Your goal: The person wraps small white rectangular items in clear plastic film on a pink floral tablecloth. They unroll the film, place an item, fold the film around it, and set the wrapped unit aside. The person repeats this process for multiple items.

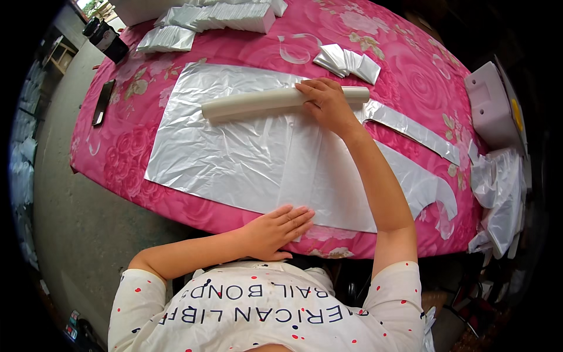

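Observation:
A large, wrinkled silvery-white plastic bag point(234, 158) lies flat on the table, its right part smoother and ending in a curved handle-like cutout. Across its far part rests a long white tube point(252, 104), slightly tilted. My right hand point(326, 104) is closed over the tube near its right end, the fingers curled on its far side. By the near edge of the plastic, my left hand point(280, 230) is flat, its fingers stretched out and touching the sheet. A narrow folded silvery strip point(413, 129) lies right of the tube.
Small folded white plastic packs point(348, 63) lie beyond the tube, with stacked packs point(229, 19) farther back. A dark jar point(105, 40) and a black phone-like object point(104, 102) sit on the left of the pink flowered tablecloth point(132, 158). Crumpled plastic point(498, 193) hangs at right beside a white box point(492, 105).

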The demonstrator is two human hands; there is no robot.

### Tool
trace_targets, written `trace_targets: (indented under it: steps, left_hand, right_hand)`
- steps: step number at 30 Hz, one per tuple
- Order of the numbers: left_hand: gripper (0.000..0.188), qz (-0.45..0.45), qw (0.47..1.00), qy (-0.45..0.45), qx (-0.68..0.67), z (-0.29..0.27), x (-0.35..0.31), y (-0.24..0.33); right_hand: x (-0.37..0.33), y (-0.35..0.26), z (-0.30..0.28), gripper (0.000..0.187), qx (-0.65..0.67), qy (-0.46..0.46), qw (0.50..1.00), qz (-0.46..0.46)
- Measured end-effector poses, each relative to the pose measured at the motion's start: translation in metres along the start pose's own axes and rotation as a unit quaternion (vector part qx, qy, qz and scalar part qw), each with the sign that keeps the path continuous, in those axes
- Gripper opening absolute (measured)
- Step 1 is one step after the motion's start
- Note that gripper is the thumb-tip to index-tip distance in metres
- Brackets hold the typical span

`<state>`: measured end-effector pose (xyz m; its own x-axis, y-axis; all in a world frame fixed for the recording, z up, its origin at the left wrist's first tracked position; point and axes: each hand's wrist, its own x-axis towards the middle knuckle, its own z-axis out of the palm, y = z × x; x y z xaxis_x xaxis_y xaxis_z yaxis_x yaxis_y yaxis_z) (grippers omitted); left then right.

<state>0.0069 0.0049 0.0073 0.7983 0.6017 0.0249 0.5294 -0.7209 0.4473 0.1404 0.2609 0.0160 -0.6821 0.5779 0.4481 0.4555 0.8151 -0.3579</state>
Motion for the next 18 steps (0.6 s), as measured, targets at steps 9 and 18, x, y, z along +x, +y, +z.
trace_targets:
  steps: [9, 18]
  left_hand:
    - [0.035, 0.148, 0.984, 0.099, 0.018, -0.012, -0.026, -0.039]
    - [0.022, 0.062, 0.953, 0.211, -0.206, -0.016, -0.022, -0.035]
  right_hand:
    - [-0.077, -0.076, -0.033, 0.045, 0.198, -0.168, 0.966, 0.017]
    - [-0.114, -0.11, -0.033, 0.048, 0.165, -0.178, 0.97, -0.013]
